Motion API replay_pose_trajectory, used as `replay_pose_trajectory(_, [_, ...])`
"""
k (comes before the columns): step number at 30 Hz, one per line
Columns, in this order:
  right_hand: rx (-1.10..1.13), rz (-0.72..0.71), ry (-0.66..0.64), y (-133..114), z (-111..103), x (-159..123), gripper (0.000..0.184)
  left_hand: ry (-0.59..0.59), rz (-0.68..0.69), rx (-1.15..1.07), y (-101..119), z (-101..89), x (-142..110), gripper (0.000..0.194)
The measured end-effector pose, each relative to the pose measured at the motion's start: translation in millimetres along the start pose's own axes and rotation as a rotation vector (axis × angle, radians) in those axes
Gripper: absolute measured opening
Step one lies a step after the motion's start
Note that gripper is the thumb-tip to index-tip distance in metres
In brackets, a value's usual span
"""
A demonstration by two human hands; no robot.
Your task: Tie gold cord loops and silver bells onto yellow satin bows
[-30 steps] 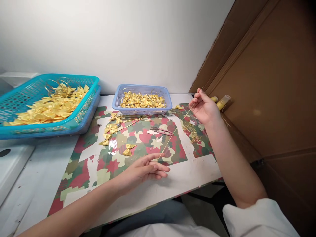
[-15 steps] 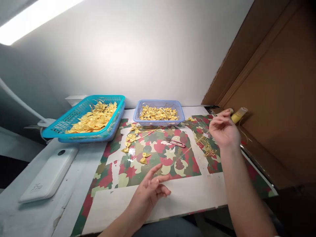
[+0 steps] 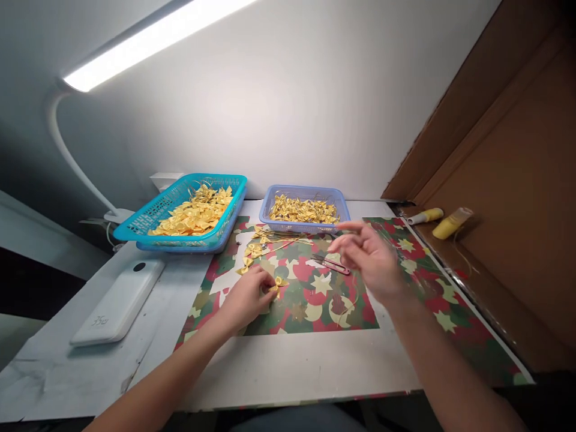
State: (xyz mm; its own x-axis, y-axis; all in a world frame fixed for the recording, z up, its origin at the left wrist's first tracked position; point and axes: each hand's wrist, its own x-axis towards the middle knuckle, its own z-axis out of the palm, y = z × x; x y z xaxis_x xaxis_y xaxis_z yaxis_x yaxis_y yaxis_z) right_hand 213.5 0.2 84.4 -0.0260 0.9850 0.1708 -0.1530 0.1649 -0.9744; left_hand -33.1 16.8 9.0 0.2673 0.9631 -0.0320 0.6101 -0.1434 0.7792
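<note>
Your left forearm [image 3: 180, 360] reaches forward, and your left hand [image 3: 249, 294] is low, thumb and forefinger close together. Your right hand [image 3: 371, 261] is raised, a little blurred, with fingers loosely bent.

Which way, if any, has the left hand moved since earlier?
Yes: left hand went leftward and forward against the pink snips, to a yellow bow.

Left hand [image 3: 249, 298] low over the patterned mat [image 3: 301, 312], fingertips at a single yellow bow [image 3: 281, 282]; I can't make out whether it's pinched. Right hand [image 3: 371, 261] raised, fingers bent, slightly blurred, near pink snips [image 3: 338, 267] lying flat. Behind: violet-blue basket [image 3: 297, 227] of gold bows; teal basket [image 3: 180, 239] to its left, heaped with more. White power bank [image 3: 119, 305] left of the mat, lit lamp [image 3: 157, 47] above.
</note>
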Motion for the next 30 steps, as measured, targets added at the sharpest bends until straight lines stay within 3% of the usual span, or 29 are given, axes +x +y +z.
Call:
replay_pose_trajectory(3, [-0.116,0.072,-0.088,30,15,-1,0.018,-0.113,-0.032,-0.159,-1,2.5,8,0.014])
replay_pose_trajectory(6, [-0.186,0.104,-0.06,57,22,1,0.019,-0.187,-0.119,-0.433,-1,4.9,15,0.021])
replay_pose_trajectory(13, [-0.161,0.144,-0.058,92,31,-4,0.015,-0.116,-0.209,-0.988,-5,22.1,15,0.037])
replay_pose_trajectory(18, [-0.263,0.138,-0.129,99,31,-11,0.013,-0.093,-0.233,-1.08,-7,28.6,11,0.033])
replay_pose_trajectory(24, [-0.393,0.09,-0.16,104,31,-18,0.011,-0.083,-0.363,-1.123,-7,27.3,7,0.039])
replay_pose_trajectory(30, [-0.444,0.009,-0.158,109,34,-21,0.011,-0.167,-0.414,-1.248,-6,25.6,3,0.038])
